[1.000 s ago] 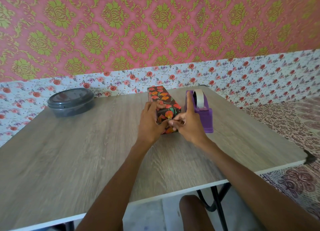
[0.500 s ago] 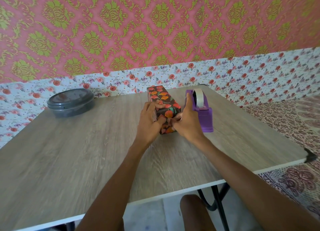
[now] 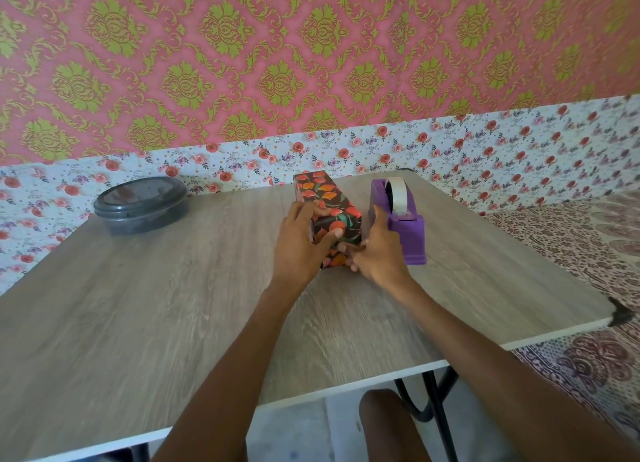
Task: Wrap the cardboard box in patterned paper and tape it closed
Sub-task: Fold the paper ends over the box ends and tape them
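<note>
The long box [image 3: 323,195], covered in dark paper with orange and red fruit, lies on the wooden table [image 3: 173,305], its near end pointing at me. My left hand [image 3: 299,245] grips that near end, thumb across the end face and fingers over the top. My right hand [image 3: 375,253] rests against the lower right corner of the same end, fingertips pressing the folded paper there. A purple tape dispenser [image 3: 401,219] with a whitish roll stands just right of the box, touching the back of my right hand. No loose tape strip is visible.
A dark round lidded container [image 3: 140,203] sits at the table's far left. Flowered paper lines the wall behind the table. The table's front edge runs close to my knee [image 3: 384,423], with black metal legs [image 3: 436,402] beneath. Patterned fabric lies to the right.
My left thumb has slid across the box's end face, and my right fingers have dropped from the middle of the end to its lower right corner. Box and dispenser stayed put.
</note>
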The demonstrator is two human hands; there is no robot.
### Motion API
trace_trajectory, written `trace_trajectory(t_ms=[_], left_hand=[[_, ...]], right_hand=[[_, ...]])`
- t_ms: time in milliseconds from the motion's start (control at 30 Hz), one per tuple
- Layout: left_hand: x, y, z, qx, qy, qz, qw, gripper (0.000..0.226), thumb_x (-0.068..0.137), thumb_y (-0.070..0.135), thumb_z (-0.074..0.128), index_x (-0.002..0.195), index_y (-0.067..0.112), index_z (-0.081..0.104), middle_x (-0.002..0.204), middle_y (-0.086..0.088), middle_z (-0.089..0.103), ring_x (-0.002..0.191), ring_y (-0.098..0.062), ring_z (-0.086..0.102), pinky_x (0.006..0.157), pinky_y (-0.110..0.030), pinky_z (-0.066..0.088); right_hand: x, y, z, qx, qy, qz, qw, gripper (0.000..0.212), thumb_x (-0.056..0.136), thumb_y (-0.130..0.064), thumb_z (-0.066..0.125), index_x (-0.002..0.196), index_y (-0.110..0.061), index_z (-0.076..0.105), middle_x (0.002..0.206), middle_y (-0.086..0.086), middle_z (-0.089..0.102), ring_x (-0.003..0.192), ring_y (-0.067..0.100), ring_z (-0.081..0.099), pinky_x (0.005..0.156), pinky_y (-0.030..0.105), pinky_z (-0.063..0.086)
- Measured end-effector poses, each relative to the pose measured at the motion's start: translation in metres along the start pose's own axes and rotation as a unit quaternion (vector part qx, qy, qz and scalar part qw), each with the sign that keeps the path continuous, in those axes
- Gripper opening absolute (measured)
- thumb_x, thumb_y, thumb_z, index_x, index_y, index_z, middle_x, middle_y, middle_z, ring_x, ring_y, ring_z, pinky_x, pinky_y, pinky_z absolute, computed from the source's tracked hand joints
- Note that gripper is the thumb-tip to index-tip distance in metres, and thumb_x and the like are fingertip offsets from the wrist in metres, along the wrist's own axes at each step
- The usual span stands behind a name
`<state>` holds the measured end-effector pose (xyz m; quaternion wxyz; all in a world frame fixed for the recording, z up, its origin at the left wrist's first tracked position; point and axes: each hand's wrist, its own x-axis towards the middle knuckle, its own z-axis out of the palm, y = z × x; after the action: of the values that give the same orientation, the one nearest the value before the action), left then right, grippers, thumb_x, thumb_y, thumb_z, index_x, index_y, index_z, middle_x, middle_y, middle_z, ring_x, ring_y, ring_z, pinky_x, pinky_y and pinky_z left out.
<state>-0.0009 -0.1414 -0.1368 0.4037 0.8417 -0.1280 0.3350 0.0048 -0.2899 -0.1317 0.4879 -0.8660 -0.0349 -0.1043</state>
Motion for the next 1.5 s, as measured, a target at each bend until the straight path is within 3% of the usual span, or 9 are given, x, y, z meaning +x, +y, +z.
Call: trace_trajectory(t_ms=[267,400,533,667,800,967,1167,1400,1500], left_hand=[[0.000,0.001,0.001,0.023,-0.002,-0.015,1.000,0.048,0.070,0.027,0.085,0.106,0.027,0.053,0.116,0.007,0.050,0.111,-0.017,0.054,0.084,-0.040,0.056],[0.000,0.002,0.001,0.022,-0.006,-0.020,1.000,0.051,0.068,0.025,0.085,0.108,0.025,0.052,0.117,0.006,0.049,0.113,-0.017,0.053,0.087,-0.040,0.056],[-0.003,0.002,0.000,0.018,-0.018,-0.031,0.999,0.052,0.071,0.026,0.082,0.112,0.021,0.052,0.120,0.004,0.048,0.115,-0.018,0.051,0.091,-0.041,0.054],[-0.004,0.003,-0.002,0.007,-0.012,-0.044,0.999,0.048,0.074,0.029,0.078,0.114,0.021,0.052,0.119,0.005,0.049,0.116,-0.017,0.051,0.091,-0.043,0.053],[-0.005,0.005,-0.001,0.017,-0.012,-0.044,0.999,0.048,0.074,0.032,0.076,0.115,0.022,0.052,0.119,0.006,0.048,0.115,-0.019,0.052,0.089,-0.046,0.054],[-0.006,0.005,-0.002,0.014,-0.008,-0.040,0.999,0.046,0.072,0.033,0.074,0.111,0.024,0.051,0.115,0.008,0.048,0.111,-0.017,0.052,0.086,-0.044,0.053],[-0.007,0.005,-0.003,0.017,-0.006,-0.035,0.999,0.045,0.075,0.030,0.076,0.112,0.022,0.052,0.115,0.008,0.048,0.111,-0.016,0.052,0.085,-0.042,0.054],[-0.006,0.007,0.000,0.050,-0.024,-0.055,0.997,0.047,0.079,0.032,0.077,0.116,0.028,0.049,0.122,0.010,0.047,0.116,-0.015,0.051,0.086,-0.042,0.056],[-0.005,0.009,0.000,0.071,-0.034,-0.057,0.995,0.049,0.079,0.035,0.076,0.118,0.029,0.047,0.124,0.010,0.046,0.116,-0.014,0.051,0.086,-0.039,0.056]], right_hand=[[-0.001,0.009,-0.002,-0.045,-0.022,0.017,0.999,0.094,0.076,-0.024,0.082,0.149,-0.015,0.023,0.098,0.014,0.069,0.084,0.029,0.070,0.067,0.037,0.060],[-0.014,0.005,-0.011,-0.042,-0.033,-0.030,0.998,0.050,0.084,-0.029,0.077,0.126,-0.014,0.053,0.089,-0.002,0.069,0.081,0.009,0.062,0.063,0.018,0.044],[-0.021,0.007,-0.021,0.004,0.024,-0.057,0.998,0.024,0.092,-0.012,0.066,0.115,-0.010,0.069,0.098,0.003,0.072,0.084,0.016,0.068,0.083,0.029,0.055],[-0.023,0.010,-0.032,0.043,0.071,-0.076,0.994,0.006,0.088,-0.013,0.071,0.087,-0.016,0.076,0.079,-0.008,0.071,0.075,0.013,0.070,0.075,0.025,0.054],[-0.024,0.008,-0.038,0.082,0.068,-0.061,0.992,0.009,0.084,-0.020,0.077,0.076,-0.016,0.075,0.068,-0.012,0.070,0.066,-0.001,0.067,0.067,0.014,0.051],[-0.024,0.004,-0.043,0.143,0.029,-0.042,0.988,0.012,0.077,-0.010,0.083,0.076,-0.008,0.071,0.066,0.003,0.073,0.065,0.018,0.073,0.067,0.029,0.060],[-0.025,0.005,-0.049,0.169,0.017,-0.046,0.984,0.014,0.077,-0.005,0.083,0.083,-0.001,0.071,0.068,0.006,0.073,0.058,0.010,0.071,0.056,0.016,0.052],[-0.022,0.009,-0.065,0.152,0.041,-0.069,0.985,0.015,0.083,0.004,0.073,0.091,-0.006,0.065,0.071,0.007,0.074,0.065,0.021,0.073,0.062,0.027,0.061],[-0.016,0.009,-0.077,0.139,0.051,-0.075,0.986,0.021,0.093,0.008,0.055,0.093,-0.002,0.073,0.079,0.008,0.074,0.064,0.010,0.069,0.063,0.017,0.056]])
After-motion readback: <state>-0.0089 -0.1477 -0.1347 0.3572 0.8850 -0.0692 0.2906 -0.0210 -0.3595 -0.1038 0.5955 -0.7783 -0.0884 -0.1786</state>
